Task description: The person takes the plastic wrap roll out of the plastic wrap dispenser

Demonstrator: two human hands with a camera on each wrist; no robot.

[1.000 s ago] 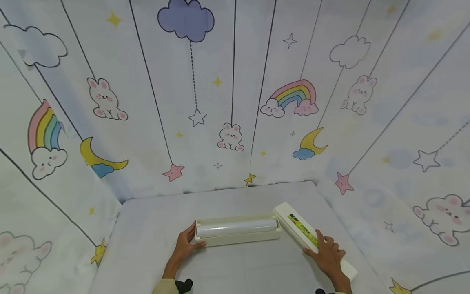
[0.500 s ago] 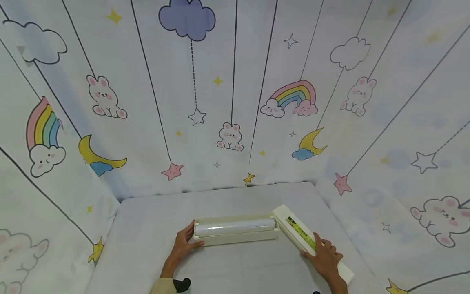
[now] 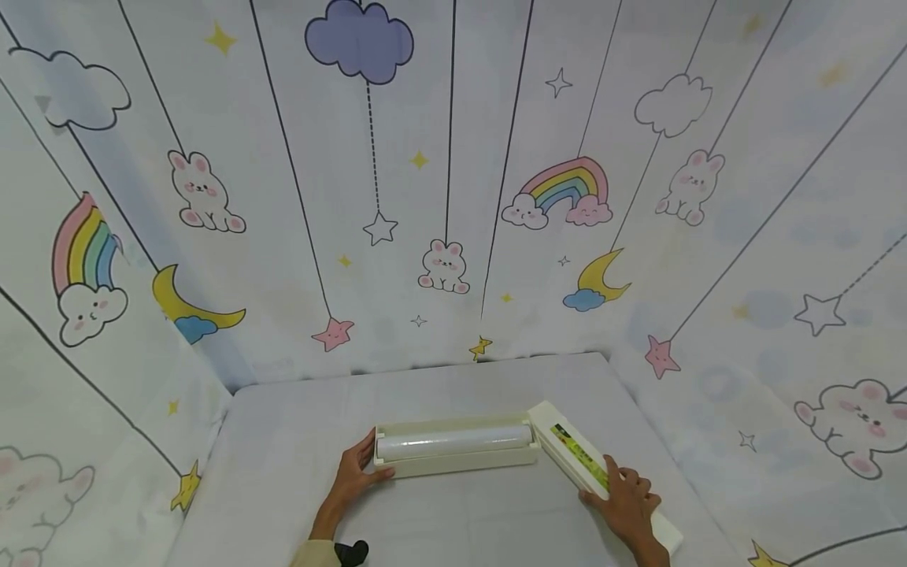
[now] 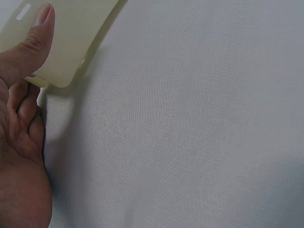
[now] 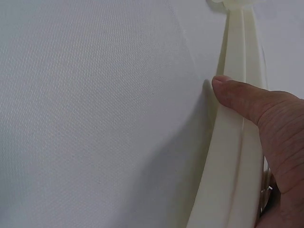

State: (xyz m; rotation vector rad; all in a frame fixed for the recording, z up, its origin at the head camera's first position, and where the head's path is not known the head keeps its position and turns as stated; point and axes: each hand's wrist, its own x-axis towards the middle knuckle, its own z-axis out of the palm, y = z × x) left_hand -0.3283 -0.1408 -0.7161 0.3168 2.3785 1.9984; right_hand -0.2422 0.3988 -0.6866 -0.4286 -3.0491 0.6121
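A cream plastic cling film dispenser lies on the white-covered table in the head view, its long top uncovered. Inside it rests a shiny roll of cling film. My left hand grips the dispenser's left end, with the thumb on the front wall and the other fingers round the end. To the right, slanting toward me, is the long cream lid with a green and yellow label. My right hand holds this lid across its near half, thumb along the side edge. The lid's far end is right at the dispenser's right end.
White cloth covers the table. Printed fabric walls with bunnies, stars and rainbows stand at the back and both sides. A dark rounded object shows beside the left sleeve.
The lid's far end has shifted slightly toward me, with my right hand keeping its grip. My left hand and the dispenser hardly differ.
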